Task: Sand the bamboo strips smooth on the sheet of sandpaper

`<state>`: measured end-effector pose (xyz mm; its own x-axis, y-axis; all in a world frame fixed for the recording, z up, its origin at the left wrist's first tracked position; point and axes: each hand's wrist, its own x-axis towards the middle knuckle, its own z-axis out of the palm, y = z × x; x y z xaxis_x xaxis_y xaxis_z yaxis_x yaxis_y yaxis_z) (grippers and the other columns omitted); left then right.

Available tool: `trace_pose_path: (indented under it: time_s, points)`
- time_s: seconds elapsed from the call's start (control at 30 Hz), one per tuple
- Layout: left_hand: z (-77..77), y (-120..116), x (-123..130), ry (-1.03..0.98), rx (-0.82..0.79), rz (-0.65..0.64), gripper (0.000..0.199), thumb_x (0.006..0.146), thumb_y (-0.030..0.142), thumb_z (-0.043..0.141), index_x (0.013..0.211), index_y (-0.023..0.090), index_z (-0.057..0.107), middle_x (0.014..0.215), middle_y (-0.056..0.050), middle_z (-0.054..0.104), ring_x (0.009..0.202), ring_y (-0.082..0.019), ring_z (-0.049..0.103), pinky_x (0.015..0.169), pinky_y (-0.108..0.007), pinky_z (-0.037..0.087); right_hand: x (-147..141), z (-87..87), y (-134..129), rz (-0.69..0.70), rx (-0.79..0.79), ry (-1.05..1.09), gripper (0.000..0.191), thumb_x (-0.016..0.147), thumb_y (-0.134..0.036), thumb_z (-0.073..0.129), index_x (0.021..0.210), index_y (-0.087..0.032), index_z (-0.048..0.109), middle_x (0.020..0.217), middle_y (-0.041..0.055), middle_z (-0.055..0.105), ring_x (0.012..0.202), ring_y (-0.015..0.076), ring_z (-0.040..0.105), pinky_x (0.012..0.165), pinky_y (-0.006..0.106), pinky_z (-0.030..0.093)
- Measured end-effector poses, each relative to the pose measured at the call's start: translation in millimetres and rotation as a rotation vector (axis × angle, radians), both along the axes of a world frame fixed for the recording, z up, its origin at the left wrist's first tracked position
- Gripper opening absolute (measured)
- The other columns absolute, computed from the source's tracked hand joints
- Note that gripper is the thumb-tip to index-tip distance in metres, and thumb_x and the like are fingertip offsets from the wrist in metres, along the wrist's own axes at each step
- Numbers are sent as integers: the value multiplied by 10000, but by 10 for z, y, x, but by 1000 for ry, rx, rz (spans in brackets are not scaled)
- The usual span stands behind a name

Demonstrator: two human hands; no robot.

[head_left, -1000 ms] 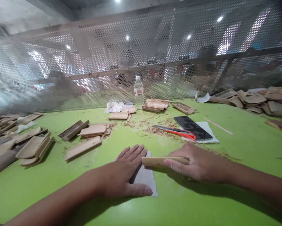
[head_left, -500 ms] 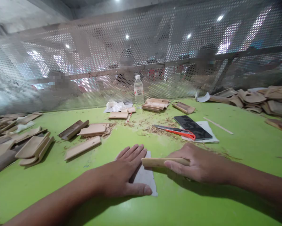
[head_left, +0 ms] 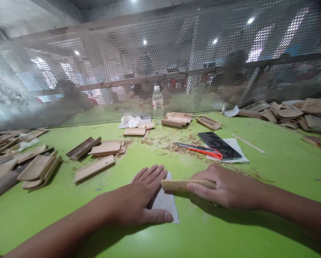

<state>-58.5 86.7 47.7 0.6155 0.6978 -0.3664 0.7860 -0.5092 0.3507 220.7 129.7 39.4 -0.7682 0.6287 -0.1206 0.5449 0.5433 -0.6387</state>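
My left hand point(head_left: 144, 199) lies flat on a pale grey-white sheet, perhaps sandpaper point(head_left: 167, 204), pressing it on the green table point(head_left: 198, 236). Its fingers are stretched out and the thumb is spread toward me. From the right, my right hand point(head_left: 222, 186) grips a curved bamboo piece point(head_left: 176, 185) between thumb and fingers. The piece's free end reaches over the sheet's right edge, close to my left fingers; I cannot tell whether it touches the sheet. Beyond my right hand lie an orange utility knife point(head_left: 203, 149) and a black phone point(head_left: 220, 145) on white paper.
Several bamboo pieces point(head_left: 94, 169) lie at left, with a heap point(head_left: 297, 113) at far right. A water bottle point(head_left: 157, 105) stands at the back before a perforated metal screen point(head_left: 109, 71). Shavings point(head_left: 176, 141) litter the middle. People sit behind the screen.
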Motion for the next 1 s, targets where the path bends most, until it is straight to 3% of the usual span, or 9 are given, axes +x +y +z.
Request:
trace_pose_path:
  time_s: [0.43,0.73,0.87,1.0]
  points:
    - [-8,-5,-4,-1,8,0,1059,959,821,419,1670,152,9,1679,-130,-86,1559,-336,-66,1261,-533,49,1,21,-4,7,14,-13,490,1011,-574,458,784,-183,645,667,5,576,591,150,487,543,274,290]
    - [1,-7,6,1,-5,6,1065,958,829,406,1667,134,19,1678,-129,-97,1561,-321,-78,1259,-541,33,-14,24,-21,32,-48,16,508,1018,-589,426,775,-188,624,642,-12,532,549,128,433,525,265,273]
    - [-3,-8,4,-25,9,3,1044,950,829,435,1671,153,98,1693,-142,-54,1564,-331,-62,1266,-521,55,-21,84,-46,-89,-174,158,513,963,-639,496,759,-183,611,656,-12,486,570,134,409,512,262,276]
    - [-6,1,10,-46,41,-27,1009,968,787,469,1671,159,108,1702,-150,1,1566,-349,-24,1267,-523,60,10,109,-24,-161,-156,213,536,929,-663,530,668,-195,524,621,-18,430,555,132,382,504,265,263]
